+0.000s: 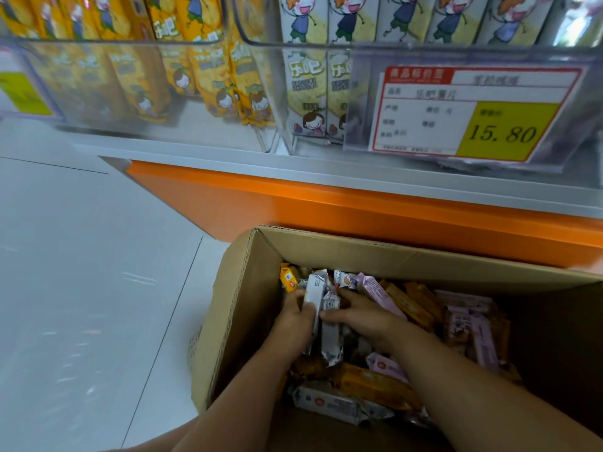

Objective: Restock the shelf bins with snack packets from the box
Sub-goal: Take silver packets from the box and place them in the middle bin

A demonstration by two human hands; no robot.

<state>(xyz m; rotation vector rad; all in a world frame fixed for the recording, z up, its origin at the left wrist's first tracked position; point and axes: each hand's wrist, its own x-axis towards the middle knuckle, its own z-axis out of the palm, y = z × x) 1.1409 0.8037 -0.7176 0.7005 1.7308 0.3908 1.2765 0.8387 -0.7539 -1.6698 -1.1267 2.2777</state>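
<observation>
Where white floor (pixel 81 288) meets orange plinth (pixel 293 203), the box (pixel 359 252) stands.

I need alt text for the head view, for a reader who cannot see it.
Two hands reach into an open cardboard box of snack packets; the left hand grips a white packet, the right hand touches packets beside it. Above, clear shelf bins hold yellow packs and white packs.

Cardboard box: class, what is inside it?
Orange, pink and white snack packets, piled; left hand grips a white packet, right hand touches others. Lower packets and the bottom are hidden.
</observation>
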